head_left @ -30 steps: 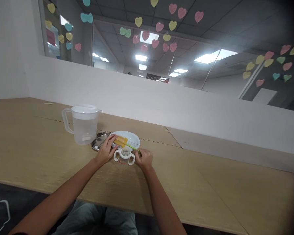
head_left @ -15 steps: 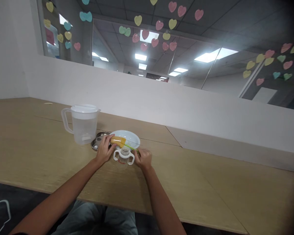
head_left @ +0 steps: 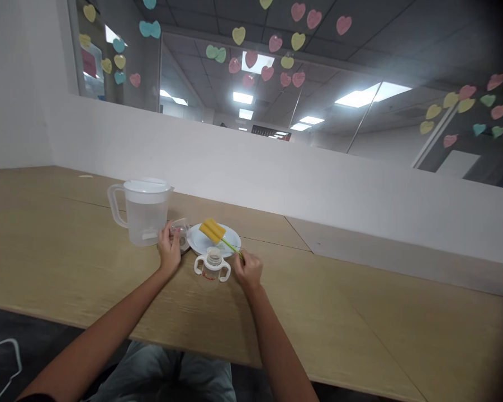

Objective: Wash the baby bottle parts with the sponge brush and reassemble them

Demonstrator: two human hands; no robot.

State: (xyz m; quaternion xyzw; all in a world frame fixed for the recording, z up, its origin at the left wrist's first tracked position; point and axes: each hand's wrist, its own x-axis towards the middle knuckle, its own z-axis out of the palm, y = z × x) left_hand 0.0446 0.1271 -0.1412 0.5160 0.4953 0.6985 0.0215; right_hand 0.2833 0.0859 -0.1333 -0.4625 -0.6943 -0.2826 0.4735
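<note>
"What is your left hand (head_left: 169, 248) doing?"

"My thumb and fingers are closed around a clear plastic cup (head_left: 180, 225). A round metal tray (head_left: 186, 249) shows partly behind those fingers; whether cup and tray touch, I cannot tell."

"And your right hand (head_left: 248, 269)?"

"Its fingers are pressed together, pinching the green stem of a yellow sponge brush (head_left: 213, 230). The stem slants up and left from my fingertips, so the sponge end sits over a white plate (head_left: 235, 237). I cannot tell whether it rests there."

"What stands between your hands?"

"A clear bottle (head_left: 212, 273) with two white handles, upright and open at the top. Its right handle is just beside my right fingers; its left handle is a little farther from my left ones. The plate's near rim is right behind its neck."

"Where are the edges?"

"A water pitcher (head_left: 146, 220) stands close to the left of my left fingers, so that side is tight. To the right of my right fingers the wooden tabletop (head_left: 339, 318) runs wide. Its front edge passes under my forearms, well nearer me than my fingers, and a white wall (head_left: 235, 173) rises beyond the plate."
</note>
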